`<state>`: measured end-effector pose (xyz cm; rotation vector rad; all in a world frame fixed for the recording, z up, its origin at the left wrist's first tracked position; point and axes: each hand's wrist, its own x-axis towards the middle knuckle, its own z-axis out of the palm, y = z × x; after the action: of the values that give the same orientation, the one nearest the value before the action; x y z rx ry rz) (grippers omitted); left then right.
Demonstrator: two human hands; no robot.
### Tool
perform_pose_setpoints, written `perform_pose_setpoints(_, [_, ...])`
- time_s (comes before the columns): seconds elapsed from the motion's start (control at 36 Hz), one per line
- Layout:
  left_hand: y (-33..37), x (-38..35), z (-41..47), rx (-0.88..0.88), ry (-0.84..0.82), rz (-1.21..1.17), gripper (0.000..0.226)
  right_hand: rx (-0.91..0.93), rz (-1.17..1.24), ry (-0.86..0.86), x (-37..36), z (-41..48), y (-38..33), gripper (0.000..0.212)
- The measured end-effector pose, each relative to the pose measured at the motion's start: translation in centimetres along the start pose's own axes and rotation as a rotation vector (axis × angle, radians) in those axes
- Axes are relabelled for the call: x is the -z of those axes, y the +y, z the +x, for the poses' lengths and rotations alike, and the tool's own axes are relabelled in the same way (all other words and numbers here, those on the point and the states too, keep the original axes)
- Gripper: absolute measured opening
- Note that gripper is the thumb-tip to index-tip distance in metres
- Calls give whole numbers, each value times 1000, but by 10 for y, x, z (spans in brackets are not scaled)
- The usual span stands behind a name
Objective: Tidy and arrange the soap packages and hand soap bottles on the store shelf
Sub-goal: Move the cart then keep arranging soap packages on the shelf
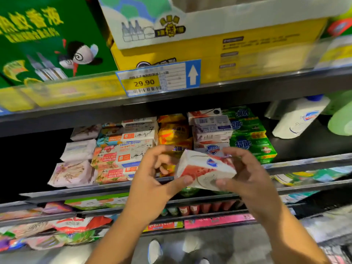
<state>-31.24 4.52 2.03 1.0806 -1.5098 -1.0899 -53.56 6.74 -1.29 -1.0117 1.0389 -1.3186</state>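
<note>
Store shelving fills the view, its middle shelf [297, 163] packed with rows of soap. Both hands hold 1 red-and-white soap package [204, 169] just in front of that shelf. The left hand [152, 180] pinches its 8 o'clock corner, and the right hand [249, 180] curls round its 3 o'clock end. A matching white stack [211, 130] lies at 12 o'clock from it, beside green packs [251, 139]. Best, I judge, to turn the logo outward, level the package, then slide it flat onto that stack without nudging its neighbours.
</note>
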Motion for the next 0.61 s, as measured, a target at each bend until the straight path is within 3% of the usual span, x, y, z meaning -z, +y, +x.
perform_pose_setpoints(0.11, [-15, -11, -8, 164, -109, -10, 67, 85, 56, 9, -4, 3, -21, 73])
perform_pose_setpoints(0.28, [-35, -31, -16, 304, -285, -92, 68, 55, -273, -121, -38, -3, -28, 70])
perform_pose_setpoints(0.39, [-39, -28, -16, 335, -230, -92, 71, 52, -379, -157, -45, -3, -23, 66])
perform_pose_setpoints(0.61, [-6, -3, -5, 231, -38, -260, 79, 122, -149, -35, -15, 8, -44, 53])
